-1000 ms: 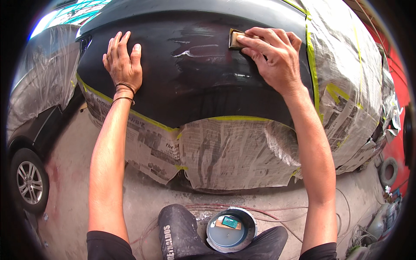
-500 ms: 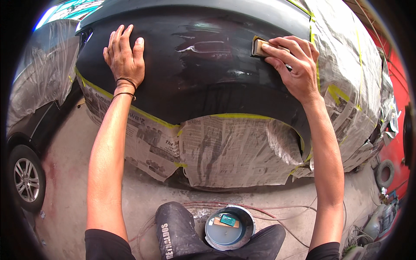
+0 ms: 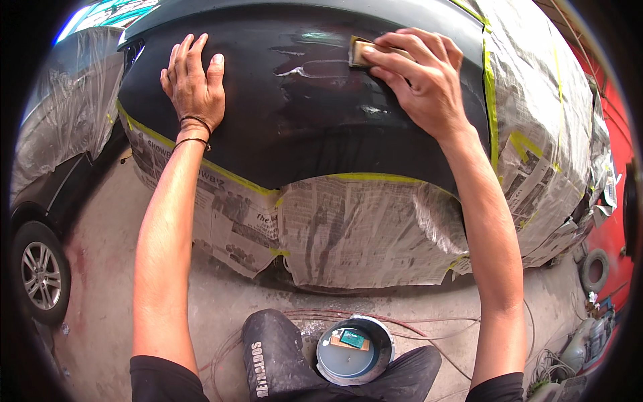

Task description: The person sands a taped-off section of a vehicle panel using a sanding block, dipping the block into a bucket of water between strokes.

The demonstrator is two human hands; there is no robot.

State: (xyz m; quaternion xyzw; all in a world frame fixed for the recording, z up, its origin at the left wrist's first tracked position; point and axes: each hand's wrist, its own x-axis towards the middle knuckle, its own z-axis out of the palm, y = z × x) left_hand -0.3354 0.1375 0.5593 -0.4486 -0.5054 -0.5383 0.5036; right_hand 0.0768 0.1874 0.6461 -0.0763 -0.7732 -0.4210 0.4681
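Observation:
A dark, wet car fender (image 3: 268,134) spreads out in front of me, with pale streaks and glossy patches near its middle. Against its left part my left hand (image 3: 195,84) lies flat, fingers spread, a thin dark band round the wrist. My right hand (image 3: 423,77) grips a sanding block (image 3: 362,53), tan with a dark sheet wrapped about it. The block rests on the panel at the right end of the pale streaks. Its underside is hidden.
Newspaper (image 3: 362,234) edged with yellow-green tape (image 3: 491,100) covers the wheel arch and the car's right side. Between my knees stands a bucket (image 3: 386,348) of cloudy water holding a green-topped block (image 3: 351,338). Hoses (image 3: 429,335) run over the floor; another car's wheel (image 3: 41,275) is at left.
My right hand has slid left across the fender with the sanding block, closer to the pale streaks. My left hand has hardly moved.

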